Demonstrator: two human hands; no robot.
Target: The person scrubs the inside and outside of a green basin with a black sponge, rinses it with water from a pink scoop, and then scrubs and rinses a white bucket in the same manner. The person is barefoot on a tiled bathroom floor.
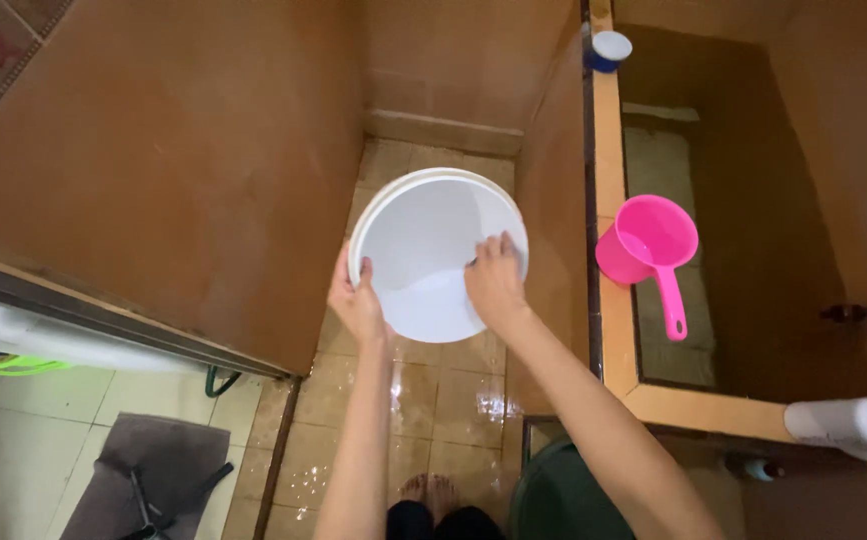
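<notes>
Our two forearms reach out from the bottom of the view, and below them our bare feet (431, 490) stand on the wet tiled floor (423, 400). We hold a white plastic basin (428, 245) up in the air over that floor, tipped so its open inside faces us, which keeps the whole inner surface in sight. Our left hand (356, 300) grips the near left rim, thumb inside and fingers (338, 290) wrapped behind the edge, so it carries the weight. Our right hand (494, 280) lies inside the basin on its lower right wall, fingers (493, 245) pressed together and flat against the plastic, pinching nothing; a flat hand like this suits rubbing the surface while the other hand steadies it.

To our right a tiled water trough holds water, and a pink dipper (650, 250) sits by its ledge (608, 300), handle toward us, within easy reach. A small blue and white cup (608, 48) stands farther along the ledge. Down left, a grey mat (158, 465) lies on the pale floor outside.
</notes>
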